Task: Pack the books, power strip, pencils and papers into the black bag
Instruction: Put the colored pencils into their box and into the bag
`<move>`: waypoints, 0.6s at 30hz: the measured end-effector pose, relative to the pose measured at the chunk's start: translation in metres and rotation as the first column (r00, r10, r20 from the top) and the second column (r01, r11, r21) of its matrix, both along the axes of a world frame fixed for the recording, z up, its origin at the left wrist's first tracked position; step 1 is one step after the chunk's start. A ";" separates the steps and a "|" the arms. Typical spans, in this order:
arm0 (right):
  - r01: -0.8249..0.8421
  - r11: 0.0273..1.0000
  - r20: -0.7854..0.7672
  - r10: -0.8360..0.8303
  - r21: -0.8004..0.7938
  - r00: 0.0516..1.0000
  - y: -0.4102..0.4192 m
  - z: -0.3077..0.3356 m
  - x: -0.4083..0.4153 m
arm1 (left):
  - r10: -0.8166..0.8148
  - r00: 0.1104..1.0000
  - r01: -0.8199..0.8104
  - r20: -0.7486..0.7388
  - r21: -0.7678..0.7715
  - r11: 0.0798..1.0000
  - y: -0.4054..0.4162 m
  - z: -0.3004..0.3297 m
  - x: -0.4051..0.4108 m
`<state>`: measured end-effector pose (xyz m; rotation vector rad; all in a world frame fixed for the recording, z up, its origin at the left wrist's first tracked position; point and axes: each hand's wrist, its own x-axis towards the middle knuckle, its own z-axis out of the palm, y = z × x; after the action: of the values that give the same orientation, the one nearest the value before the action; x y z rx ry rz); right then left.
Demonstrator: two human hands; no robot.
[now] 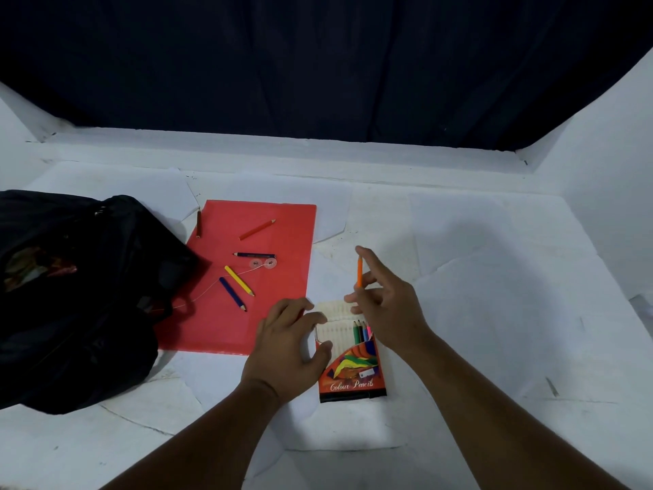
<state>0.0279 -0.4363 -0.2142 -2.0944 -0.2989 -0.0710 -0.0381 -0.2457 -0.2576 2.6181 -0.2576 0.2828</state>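
My right hand pinches an orange pencil upright above the open colour pencil box, which lies flat and shows several pencils in its tray. My left hand holds the box's left edge with curled fingers. Loose on a red folder lie several pencils: a yellow pencil, a blue pencil, a dark pencil, a red pencil and a brown pencil. The black bag lies open at the left, something colourful showing inside.
White sheets of paper cover the table. A thin string with two clear discs runs across the folder toward the bag. White walls stand at both sides and a dark curtain hangs at the back.
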 end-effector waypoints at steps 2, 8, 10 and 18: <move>0.010 0.996 0.023 -0.008 -0.088 1.000 -0.001 -0.004 -0.006 | 0.000 1.000 0.000 0.006 -0.002 1.000 0.000 0.001 0.000; -0.036 0.972 -0.001 0.037 -0.230 0.999 -0.002 -0.018 -0.015 | -0.003 1.000 0.003 0.028 -0.020 1.000 -0.001 0.001 -0.001; -0.028 0.953 0.017 0.034 -0.302 0.999 -0.002 -0.022 -0.014 | -0.001 1.000 0.002 0.022 -0.027 1.000 -0.001 0.002 -0.001; -0.148 0.843 -0.092 0.117 -0.518 0.989 -0.008 -0.021 -0.013 | 0.005 1.000 -0.005 -0.009 -0.016 1.000 -0.001 0.005 -0.001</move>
<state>0.0145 -0.4447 -0.2352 -2.6061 -0.4693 0.1749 -0.0388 -0.2471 -0.2529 2.6035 -0.2444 0.2732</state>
